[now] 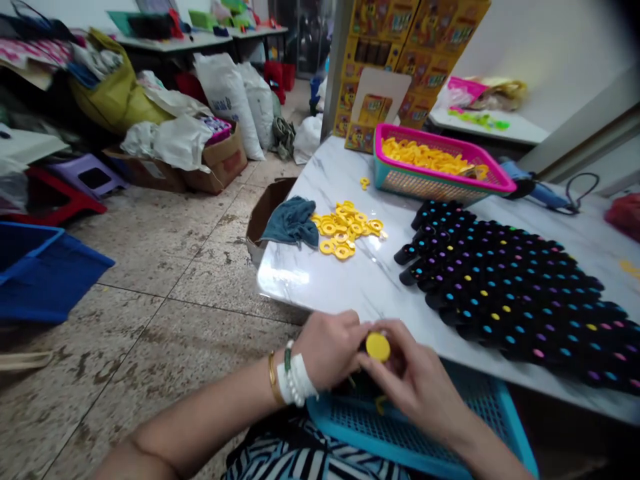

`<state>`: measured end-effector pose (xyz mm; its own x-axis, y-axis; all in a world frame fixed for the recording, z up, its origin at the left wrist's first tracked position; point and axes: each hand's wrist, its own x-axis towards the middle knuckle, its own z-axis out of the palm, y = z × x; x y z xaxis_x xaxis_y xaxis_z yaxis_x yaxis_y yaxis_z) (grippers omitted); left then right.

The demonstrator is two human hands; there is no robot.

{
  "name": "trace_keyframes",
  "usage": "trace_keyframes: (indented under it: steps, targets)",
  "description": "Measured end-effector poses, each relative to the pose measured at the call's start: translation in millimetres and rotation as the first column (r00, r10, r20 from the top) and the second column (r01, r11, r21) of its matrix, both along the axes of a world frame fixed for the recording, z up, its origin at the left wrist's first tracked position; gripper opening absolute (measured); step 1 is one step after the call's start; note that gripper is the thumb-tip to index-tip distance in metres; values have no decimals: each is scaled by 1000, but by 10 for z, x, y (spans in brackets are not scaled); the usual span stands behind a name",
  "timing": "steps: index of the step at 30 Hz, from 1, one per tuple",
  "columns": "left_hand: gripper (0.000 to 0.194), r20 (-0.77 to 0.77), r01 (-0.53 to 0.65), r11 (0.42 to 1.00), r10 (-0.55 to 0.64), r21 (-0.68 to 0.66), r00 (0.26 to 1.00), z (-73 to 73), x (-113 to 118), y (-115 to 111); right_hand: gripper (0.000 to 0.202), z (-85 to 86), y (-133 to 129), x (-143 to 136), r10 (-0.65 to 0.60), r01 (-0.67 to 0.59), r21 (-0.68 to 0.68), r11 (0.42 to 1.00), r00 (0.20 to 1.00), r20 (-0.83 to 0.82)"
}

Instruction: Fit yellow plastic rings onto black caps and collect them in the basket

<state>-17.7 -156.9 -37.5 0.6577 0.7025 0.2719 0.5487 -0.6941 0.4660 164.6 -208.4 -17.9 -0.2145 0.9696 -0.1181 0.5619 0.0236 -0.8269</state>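
Note:
Over the blue basket (pixel 510 417) on the lap, both hands meet around a small dark piece with a round yellow top (pixel 379 347). My right hand (pixel 425 383) curls its thumb and fingers around the piece from the right. From the left, my left hand (pixel 327 350) is closed, its fingertips pressed to the side of the piece; its thumb is partly hidden. Beyond the hands, a loose pile of yellow ring-shaped plastic parts (pixel 345 227) lies on the white marbled table (pixel 300 277). Dark contents of the basket are mostly hidden beneath the hands.
Rows of black cylinders (pixel 505 293) with coloured dots cover the table's right side. Behind them stands a pink-rimmed basket (pixel 445 183) of yellow parts. A blue cloth (pixel 291 222) hangs at the left edge over a cardboard box (pixel 270 203). Printed yellow boxes (pixel 425 53) are stacked behind.

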Motion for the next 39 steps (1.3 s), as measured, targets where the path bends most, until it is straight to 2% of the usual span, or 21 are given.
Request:
trace_keyframes:
  steps: [2, 3, 5, 7, 8, 10, 11, 13, 15, 16, 18, 21, 23, 25, 27, 29, 31, 33, 35, 39]
  targets:
    - [33, -26, 81, 997, -81, -2, 996, 46, -51, -13, 18, -139, -222, 74, 28, -26, -21, 999, 992, 123]
    - [30, -28, 60, 998, -60, 6, 998, 76, -77, 39, 13, -212, -306, 121, 30, -23, -40, 999, 982, 185]
    - [25, -19, -103, 992, 105, 67, 994, 132, -111, 256, 12, -335, -411, 214, 37, -14, -80, 997, 951, 306]
    - [35, -32, -297, 940, 306, 166, 951, 157, -110, 559, 19, -403, -444, 279, 54, -17, -104, 994, 928, 368]
    - [34, -62, -345, 917, 363, 202, 930, 155, -96, 706, 24, -412, -441, 294, 65, -27, -108, 994, 927, 368]
    - [20, -124, -363, 897, 402, 251, 907, 136, -49, 920, 28, -390, -409, 288, 74, -51, -79, 996, 945, 319]
    - [13, -134, -351, 899, 395, 263, 909, 126, -19, 966, 27, -364, -384, 271, 60, -53, -35, 998, 959, 278]
    - [13, -61, -317, 915, 341, 249, 938, 121, 53, 921, 22, -297, -319, 223, -11, -3, 84, 996, 986, 164]
    - [12, 127, -276, 951, 259, 141, 957, 141, 139, 723, 23, -223, -234, 174, -155, 155, 154, 976, 988, -18]
    - [11, 243, -237, 970, 219, 46, 945, 157, 189, 592, 27, -187, -186, 154, -238, 256, 137, 957, 962, -133]
    - [9, 421, -107, 975, 182, -194, 889, 190, 302, 342, 36, -125, -90, 132, -368, 396, 8, 918, 861, -351]
    - [11, 518, 78, 914, 155, -399, 841, 211, 477, 182, 27, -82, 6, 142, -432, 405, -174, 898, 729, -531]
    - [14, 498, 51, 895, 198, -443, 845, 202, 577, 275, 22, -91, 16, 173, -469, 415, -230, 880, 689, -552]
    - [21, 434, -58, 907, 255, -417, 864, 182, 669, 472, 22, -115, -15, 207, -499, 424, -267, 865, 678, -540]
    - [30, 353, -141, 935, 258, -325, 900, 156, 772, 683, 22, -128, -68, 226, -483, 405, -264, 875, 708, -515]
    - [42, 257, -154, 958, 216, -241, 942, 129, 888, 839, 21, -118, -123, 222, -421, 371, -201, 907, 760, -495]
    - [50, 176, -146, 965, 186, -216, 967, 104, 994, 918, 20, -91, -164, 200, -333, 306, -135, 942, 815, -475]
    - [45, 133, -136, 968, 166, -210, 977, 84, 1043, 938, 19, -62, -186, 181, -260, 232, -119, 965, 844, -469]
    - [33, 134, -105, 979, 129, -173, 982, 73, 994, 931, 20, -40, -184, 183, -256, 222, -128, 967, 845, -469]
    - [23, 202, -62, 994, 80, -91, 976, 78, 627, 910, 29, 30, -82, 243, -375, 390, -62, 919, 815, -442]
